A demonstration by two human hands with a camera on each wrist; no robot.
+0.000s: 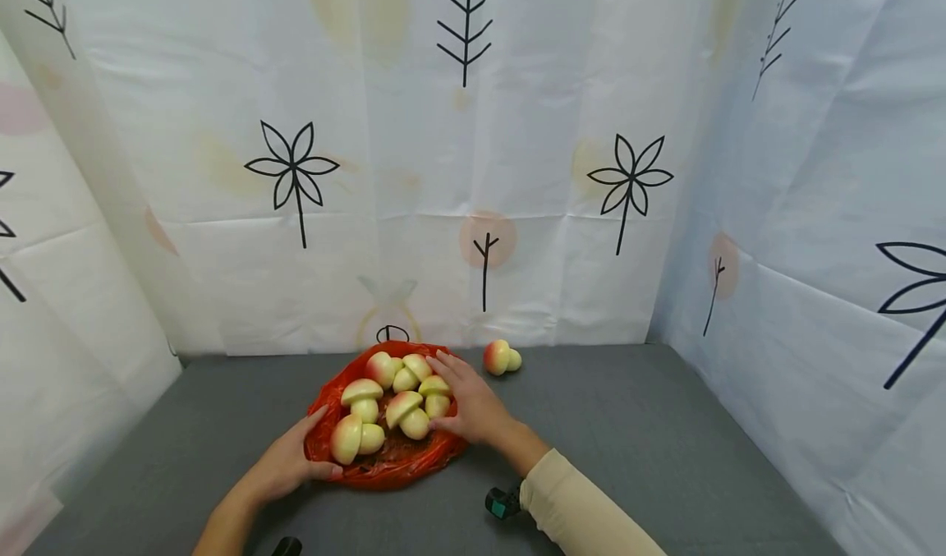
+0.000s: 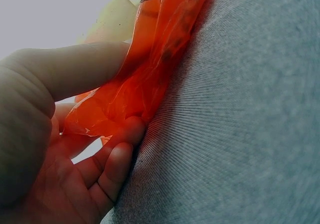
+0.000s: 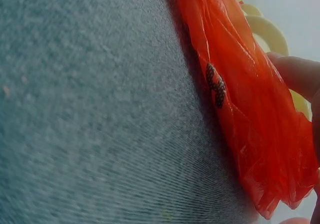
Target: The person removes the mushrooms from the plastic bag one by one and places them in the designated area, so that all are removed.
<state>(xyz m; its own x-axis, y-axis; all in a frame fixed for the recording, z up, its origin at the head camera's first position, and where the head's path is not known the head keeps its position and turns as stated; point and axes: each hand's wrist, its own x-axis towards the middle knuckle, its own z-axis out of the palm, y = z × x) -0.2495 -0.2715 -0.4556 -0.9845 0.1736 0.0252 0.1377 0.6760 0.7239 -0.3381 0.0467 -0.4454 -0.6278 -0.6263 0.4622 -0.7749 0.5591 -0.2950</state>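
Observation:
A red plastic bag [image 1: 392,475], its rim spread wide, sits on the grey table with several toy mushrooms [image 1: 405,412] inside, yellow-green with pinkish caps. My left hand [image 1: 284,461] holds the bag's left side. In the left wrist view its thumb [image 2: 85,69] lies over the rim while the other fingers are under the crumpled red plastic. On the opposite side my right hand [image 1: 476,404] grips the bag's right rim, thumb inside near the mushrooms. The right wrist view shows the bag's outer wall [image 3: 250,98] with dark printed marks; most of that hand is out of frame.
Another toy mushroom [image 1: 501,359] lies outside the bag, behind my right hand near the table's back edge. White cloth with plant drawings [image 1: 414,277] hangs behind the table [image 1: 606,441] and along both sides. A small black device [image 1: 505,503] is by the right sleeve.

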